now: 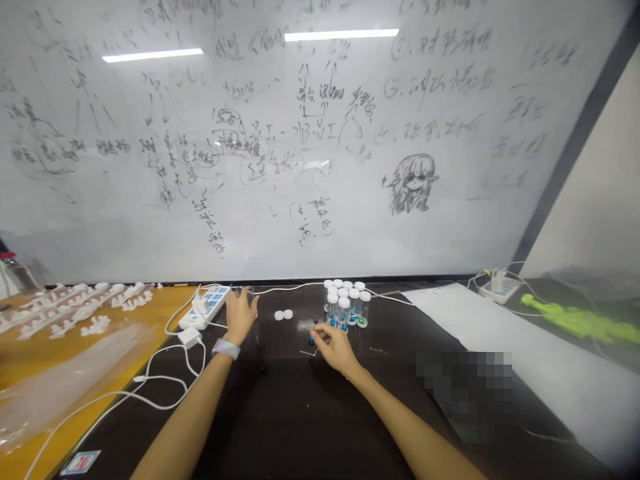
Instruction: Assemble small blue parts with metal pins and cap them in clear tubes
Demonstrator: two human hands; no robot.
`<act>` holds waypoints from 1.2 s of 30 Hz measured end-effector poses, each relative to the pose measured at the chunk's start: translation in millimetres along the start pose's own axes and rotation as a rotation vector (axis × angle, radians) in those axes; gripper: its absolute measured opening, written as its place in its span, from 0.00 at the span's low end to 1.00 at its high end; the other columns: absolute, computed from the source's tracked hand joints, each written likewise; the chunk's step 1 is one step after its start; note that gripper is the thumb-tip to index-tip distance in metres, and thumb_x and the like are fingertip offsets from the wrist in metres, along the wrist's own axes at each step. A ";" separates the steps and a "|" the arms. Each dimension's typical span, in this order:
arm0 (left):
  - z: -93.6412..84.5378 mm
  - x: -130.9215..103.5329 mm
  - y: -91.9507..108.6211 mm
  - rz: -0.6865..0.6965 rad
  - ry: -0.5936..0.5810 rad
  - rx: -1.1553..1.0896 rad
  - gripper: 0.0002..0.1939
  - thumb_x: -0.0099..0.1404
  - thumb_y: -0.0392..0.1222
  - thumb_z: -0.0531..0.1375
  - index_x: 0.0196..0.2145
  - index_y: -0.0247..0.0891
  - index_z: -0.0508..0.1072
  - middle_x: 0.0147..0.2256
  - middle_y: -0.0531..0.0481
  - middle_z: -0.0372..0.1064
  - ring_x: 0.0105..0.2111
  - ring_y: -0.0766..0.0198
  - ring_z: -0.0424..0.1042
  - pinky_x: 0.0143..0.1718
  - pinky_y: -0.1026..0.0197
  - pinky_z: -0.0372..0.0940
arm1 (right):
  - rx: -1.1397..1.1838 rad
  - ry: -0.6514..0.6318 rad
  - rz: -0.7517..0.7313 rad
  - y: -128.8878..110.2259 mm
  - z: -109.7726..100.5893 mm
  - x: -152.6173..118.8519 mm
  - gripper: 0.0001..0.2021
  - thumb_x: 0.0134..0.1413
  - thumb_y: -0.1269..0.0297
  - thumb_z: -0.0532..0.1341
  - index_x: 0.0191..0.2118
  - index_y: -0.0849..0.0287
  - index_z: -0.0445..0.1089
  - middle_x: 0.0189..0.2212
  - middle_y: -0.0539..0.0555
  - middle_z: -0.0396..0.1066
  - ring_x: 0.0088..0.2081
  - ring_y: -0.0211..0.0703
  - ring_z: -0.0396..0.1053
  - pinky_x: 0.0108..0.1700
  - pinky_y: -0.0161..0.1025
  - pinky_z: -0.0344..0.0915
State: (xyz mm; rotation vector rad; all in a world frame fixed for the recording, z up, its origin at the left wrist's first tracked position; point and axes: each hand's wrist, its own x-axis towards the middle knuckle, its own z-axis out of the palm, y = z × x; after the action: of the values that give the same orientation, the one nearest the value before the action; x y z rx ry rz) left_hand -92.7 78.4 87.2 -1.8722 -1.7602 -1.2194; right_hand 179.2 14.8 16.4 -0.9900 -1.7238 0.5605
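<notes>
My right hand [334, 347] is closed in a pinch on a small dark-and-blue piece [313, 337], just above the table. Its exact kind is too small to make out. A thin metal L-shaped rod [307, 353] lies below those fingertips. To the right of the pinch stands a group of several clear vials with white caps [343, 303], with blue or green bits inside. Two white caps [283, 315] lie between my hands. My left hand [240, 315] is beside the power strip, thumb and fingers apart, close to something clear and hard to make out behind them.
A white-and-blue power strip [213, 305] with looping white cables [165, 405] lies on the left. White plastic parts [83, 303] and a clear plastic bag [75, 380] rest on the orange surface. On the right are a white sheet [520, 353] and a lime-green figure [580, 320]. A whiteboard [300, 233] stands behind.
</notes>
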 end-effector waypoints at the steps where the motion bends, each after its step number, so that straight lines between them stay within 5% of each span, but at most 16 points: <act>1: 2.6 4.4 -6.3 0.026 -0.026 0.044 0.18 0.65 0.43 0.58 0.50 0.33 0.72 0.36 0.37 0.66 0.43 0.43 0.65 0.47 0.47 0.58 | -0.008 0.001 -0.001 -1.9 -0.6 0.0 0.12 0.62 0.56 0.57 0.37 0.57 0.74 0.29 0.53 0.76 0.29 0.43 0.73 0.27 0.35 0.67; 6: 7.8 10.2 -14.2 0.105 -0.069 0.101 0.08 0.66 0.40 0.56 0.37 0.36 0.74 0.36 0.37 0.67 0.42 0.44 0.66 0.45 0.48 0.59 | 0.011 0.005 -0.011 -4.0 -3.0 0.5 0.10 0.62 0.58 0.57 0.38 0.57 0.73 0.32 0.53 0.77 0.32 0.44 0.75 0.32 0.36 0.69; 12: -3.5 -7.0 17.1 0.044 -0.185 -0.203 0.07 0.64 0.44 0.59 0.31 0.41 0.70 0.31 0.46 0.74 0.34 0.53 0.74 0.36 0.57 0.63 | 0.093 0.071 0.012 2.4 -3.7 3.3 0.11 0.61 0.55 0.59 0.38 0.58 0.71 0.33 0.55 0.77 0.34 0.45 0.76 0.37 0.40 0.72; 18: 3.9 -38.7 47.1 -0.056 -0.317 -0.546 0.23 0.57 0.51 0.66 0.47 0.40 0.70 0.32 0.49 0.77 0.31 0.58 0.78 0.34 0.59 0.69 | 0.364 0.167 0.078 0.7 -7.7 8.4 0.15 0.57 0.50 0.64 0.38 0.58 0.69 0.33 0.55 0.76 0.35 0.46 0.77 0.40 0.42 0.74; 23: 17.1 -60.9 47.2 0.005 -0.478 -0.630 0.17 0.59 0.50 0.66 0.43 0.41 0.75 0.37 0.47 0.79 0.37 0.56 0.79 0.39 0.57 0.72 | 0.507 0.222 0.073 -8.0 -9.3 10.4 0.15 0.53 0.52 0.67 0.37 0.58 0.69 0.36 0.54 0.75 0.37 0.45 0.77 0.43 0.42 0.74; 30: 2.0 -79.2 61.8 0.330 -0.340 -0.460 0.18 0.64 0.52 0.63 0.50 0.45 0.74 0.44 0.46 0.75 0.44 0.55 0.75 0.48 0.53 0.69 | 0.530 0.236 0.042 -15.4 -3.9 7.9 0.13 0.54 0.54 0.67 0.37 0.57 0.69 0.37 0.55 0.76 0.40 0.45 0.76 0.45 0.43 0.74; 36: -5.6 -81.8 64.7 0.357 -0.328 -0.383 0.20 0.65 0.53 0.61 0.52 0.47 0.72 0.43 0.48 0.72 0.40 0.57 0.75 0.45 0.55 0.70 | 0.261 0.179 0.032 -11.0 -2.1 3.6 0.13 0.56 0.53 0.65 0.32 0.59 0.71 0.30 0.54 0.75 0.33 0.44 0.75 0.38 0.40 0.72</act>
State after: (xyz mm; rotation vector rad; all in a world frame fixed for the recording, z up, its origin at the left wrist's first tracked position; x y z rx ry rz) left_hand -26.2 6.1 51.7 -2.5983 -1.3011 -1.2243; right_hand 176.9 11.5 27.4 -0.8551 -1.4376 0.6778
